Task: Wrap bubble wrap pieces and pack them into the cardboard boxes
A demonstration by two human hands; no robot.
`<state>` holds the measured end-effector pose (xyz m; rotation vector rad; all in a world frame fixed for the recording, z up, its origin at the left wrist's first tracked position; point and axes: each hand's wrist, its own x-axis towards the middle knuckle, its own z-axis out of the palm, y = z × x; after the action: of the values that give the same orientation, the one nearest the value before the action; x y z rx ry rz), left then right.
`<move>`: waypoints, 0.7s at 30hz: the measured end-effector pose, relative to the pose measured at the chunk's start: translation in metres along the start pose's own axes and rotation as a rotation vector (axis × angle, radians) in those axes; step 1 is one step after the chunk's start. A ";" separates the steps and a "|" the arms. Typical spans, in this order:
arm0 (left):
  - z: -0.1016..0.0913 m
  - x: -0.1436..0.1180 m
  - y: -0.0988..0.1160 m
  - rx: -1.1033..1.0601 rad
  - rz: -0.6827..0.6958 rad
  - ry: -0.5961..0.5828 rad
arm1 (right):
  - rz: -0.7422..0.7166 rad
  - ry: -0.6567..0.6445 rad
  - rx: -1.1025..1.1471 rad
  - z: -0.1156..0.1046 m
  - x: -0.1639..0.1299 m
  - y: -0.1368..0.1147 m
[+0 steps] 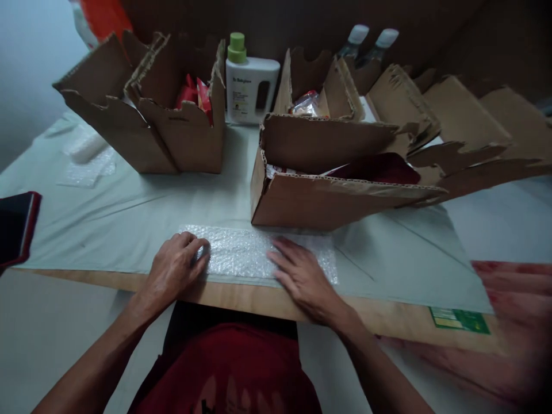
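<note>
Bubble wrap [254,253] lies flat on cloth-covered table [129,224].

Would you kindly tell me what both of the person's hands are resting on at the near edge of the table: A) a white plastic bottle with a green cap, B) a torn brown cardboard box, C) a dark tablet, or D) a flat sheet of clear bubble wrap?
D: the left hand and right hand both lie on the flat sheet of clear bubble wrap, spread on the pale cloth-covered table.
</note>
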<state>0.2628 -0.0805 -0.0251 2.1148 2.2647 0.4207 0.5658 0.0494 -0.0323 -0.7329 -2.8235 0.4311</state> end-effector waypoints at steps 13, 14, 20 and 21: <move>-0.019 -0.014 -0.011 -0.003 -0.195 0.175 | 0.330 0.308 -0.230 -0.038 -0.044 0.058; -0.019 -0.017 -0.013 0.044 -0.250 0.168 | 0.326 0.282 -0.249 -0.033 -0.036 0.059; -0.010 -0.015 -0.007 0.007 -0.390 0.048 | 0.325 0.310 -0.150 -0.018 -0.026 0.058; -0.009 -0.014 -0.005 -0.031 -0.393 0.048 | 0.334 0.324 -0.089 -0.021 -0.029 0.054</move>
<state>0.2576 -0.0957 -0.0194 1.6009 2.5959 0.4866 0.6198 0.0848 -0.0331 -1.1828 -2.4351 0.2098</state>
